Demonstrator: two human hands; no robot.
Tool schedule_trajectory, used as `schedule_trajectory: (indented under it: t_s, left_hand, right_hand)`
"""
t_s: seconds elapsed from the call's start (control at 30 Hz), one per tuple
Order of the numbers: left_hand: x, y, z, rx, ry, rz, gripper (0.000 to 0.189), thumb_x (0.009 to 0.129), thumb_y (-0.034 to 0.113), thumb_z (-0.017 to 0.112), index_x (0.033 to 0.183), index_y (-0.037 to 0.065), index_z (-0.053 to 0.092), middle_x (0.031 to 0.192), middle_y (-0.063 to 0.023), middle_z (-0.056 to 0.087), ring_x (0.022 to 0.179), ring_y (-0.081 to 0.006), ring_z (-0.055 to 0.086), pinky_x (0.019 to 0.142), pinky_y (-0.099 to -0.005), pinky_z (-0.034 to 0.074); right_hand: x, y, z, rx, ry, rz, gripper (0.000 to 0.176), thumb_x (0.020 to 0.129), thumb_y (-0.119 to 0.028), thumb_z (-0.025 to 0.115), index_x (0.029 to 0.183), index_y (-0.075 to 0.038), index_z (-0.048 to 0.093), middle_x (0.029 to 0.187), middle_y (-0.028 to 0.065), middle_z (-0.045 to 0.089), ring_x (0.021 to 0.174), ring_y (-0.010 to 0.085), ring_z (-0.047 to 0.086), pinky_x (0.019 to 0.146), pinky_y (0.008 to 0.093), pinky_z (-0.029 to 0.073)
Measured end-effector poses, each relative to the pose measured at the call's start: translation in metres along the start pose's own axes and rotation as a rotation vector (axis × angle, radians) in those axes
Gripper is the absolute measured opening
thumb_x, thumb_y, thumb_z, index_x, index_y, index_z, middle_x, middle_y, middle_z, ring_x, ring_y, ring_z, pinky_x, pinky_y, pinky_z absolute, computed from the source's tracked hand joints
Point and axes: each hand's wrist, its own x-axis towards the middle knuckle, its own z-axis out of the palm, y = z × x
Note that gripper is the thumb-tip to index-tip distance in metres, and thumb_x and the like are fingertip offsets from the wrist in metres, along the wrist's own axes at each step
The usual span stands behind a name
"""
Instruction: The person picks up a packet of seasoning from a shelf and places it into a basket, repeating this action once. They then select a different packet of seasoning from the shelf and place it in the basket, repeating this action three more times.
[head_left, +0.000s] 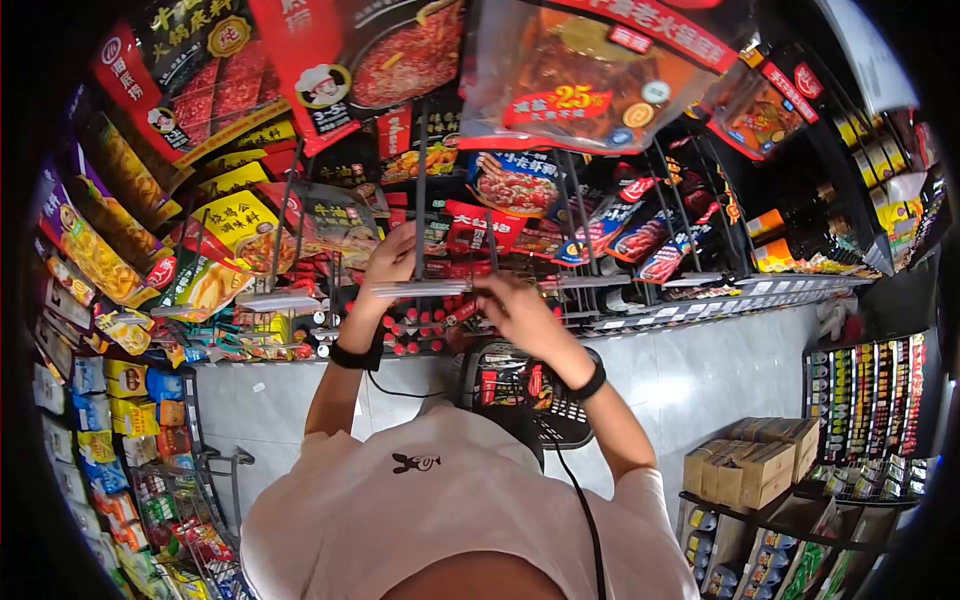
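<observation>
My left hand (392, 262) is raised among the hanging packets, its fingers apart beside a metal hook rod and near a green-and-dark packet (433, 232). To its right, my right hand (520, 312) reaches in from the other side. Its fingers are slightly bent and spread, close to the pale label holders (425, 289) at the hook ends. A red packet (480, 228) hangs just above and between the hands. Nothing can be made out in either hand. Below my right forearm is a black basket (575, 425) with red and dark packets inside.
Large seasoning packets (365, 60) hang overhead, with yellow packets (240, 230) at the left. Red-capped bottles (400, 330) stand on a lower shelf. Behind me are a wire cart (190, 500) at the left and cardboard boxes (750, 465) at the right. Grey tiled floor (690, 370) lies between.
</observation>
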Motion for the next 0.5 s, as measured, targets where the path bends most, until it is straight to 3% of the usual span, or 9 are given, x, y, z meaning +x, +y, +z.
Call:
schedule_trajectory:
  t_s: [0.03,0.07,0.13,0.17,0.2,0.23,0.3,0.43,0.5]
  left_hand:
    - [0.008,0.005,0.002,-0.068,-0.009,-0.033,0.037,0.086,0.001,0.052,0.123,0.001,0.044,0.12,-0.0081,0.051,0.112,-0.0178,0.05,0.086,-0.0259,0.042]
    - [0.011,0.022,0.008,0.312,-0.036,0.035,0.052,0.086,0.007,0.054,0.133,0.002,0.032,0.132,-0.0148,0.04,0.124,-0.0266,0.039,0.09,-0.0293,0.04]
    - [0.03,0.012,0.0,0.439,0.001,0.033,0.064,0.085,0.014,0.057,0.136,-0.001,0.022,0.136,-0.0205,0.032,0.128,-0.0303,0.031,0.095,-0.0312,0.036]
    - [0.043,0.003,-0.006,0.501,0.021,0.035,0.07,0.084,0.017,0.058,0.138,-0.002,0.017,0.138,-0.0234,0.028,0.13,-0.0321,0.027,0.097,-0.0321,0.034]
    - [0.056,-0.013,-0.016,0.638,0.067,0.155,0.084,0.081,0.024,0.061,0.137,-0.007,0.008,0.139,-0.0294,0.021,0.132,-0.0351,0.021,0.103,-0.0344,0.026]
    - [0.064,-0.014,-0.019,0.645,0.108,0.144,0.084,0.081,0.023,0.062,0.136,-0.009,0.007,0.138,-0.0301,0.022,0.131,-0.0352,0.022,0.104,-0.0347,0.025]
    - [0.081,-0.014,-0.022,0.657,0.186,0.121,0.085,0.08,0.022,0.062,0.135,-0.012,0.007,0.137,-0.0316,0.023,0.131,-0.0356,0.023,0.105,-0.0355,0.022]
    - [0.105,-0.014,-0.027,0.627,0.312,0.173,0.088,0.076,0.018,0.066,0.134,-0.013,0.007,0.133,-0.0321,0.029,0.123,-0.0363,0.035,0.101,-0.0361,0.03]
    - [0.118,-0.017,-0.03,0.531,0.328,0.262,0.085,0.076,0.014,0.068,0.134,-0.01,0.01,0.128,-0.0279,0.036,0.115,-0.0307,0.043,0.096,-0.0342,0.035]
  right_hand:
    - [0.016,0.012,0.006,-0.025,0.03,0.004,0.025,0.081,-0.007,0.056,0.106,-0.001,0.052,0.087,0.0162,0.059,0.077,0.0306,0.059,0.069,0.0361,0.046]
    - [0.031,0.023,0.011,0.003,0.075,0.021,0.026,0.081,-0.007,0.056,0.106,-0.001,0.053,0.086,0.0159,0.059,0.074,0.0283,0.058,0.067,0.0353,0.046]
    - [0.063,0.041,0.014,0.002,0.097,0.093,0.028,0.081,-0.008,0.058,0.107,-0.001,0.053,0.086,0.0155,0.059,0.067,0.0225,0.057,0.064,0.0325,0.046]
    - [0.08,0.048,0.015,-0.047,0.04,0.201,0.031,0.08,-0.009,0.059,0.109,0.0,0.052,0.09,0.0177,0.06,0.074,0.023,0.06,0.068,0.0324,0.047]
    - [0.094,0.064,0.021,-0.063,0.124,0.093,0.034,0.08,-0.009,0.059,0.111,0.0,0.05,0.093,0.0188,0.06,0.08,0.024,0.06,0.07,0.0324,0.047]
    - [0.106,0.079,0.029,-0.078,0.208,-0.013,0.037,0.079,-0.009,0.06,0.113,0.001,0.049,0.096,0.0199,0.06,0.085,0.025,0.061,0.073,0.0325,0.047]
    - [0.132,0.092,0.039,-0.018,0.198,0.13,0.043,0.079,-0.009,0.06,0.118,0.001,0.045,0.103,0.0211,0.058,0.091,0.0276,0.06,0.076,0.0328,0.047]
    - [0.169,0.1,0.045,0.025,0.172,0.188,0.054,0.078,-0.01,0.062,0.125,0.001,0.037,0.115,0.0219,0.052,0.096,0.0299,0.058,0.08,0.033,0.046]
    - [0.181,0.101,0.04,0.042,0.118,0.285,0.064,0.076,-0.011,0.064,0.131,-0.002,0.03,0.122,0.022,0.047,0.098,0.0292,0.056,0.081,0.0321,0.046]
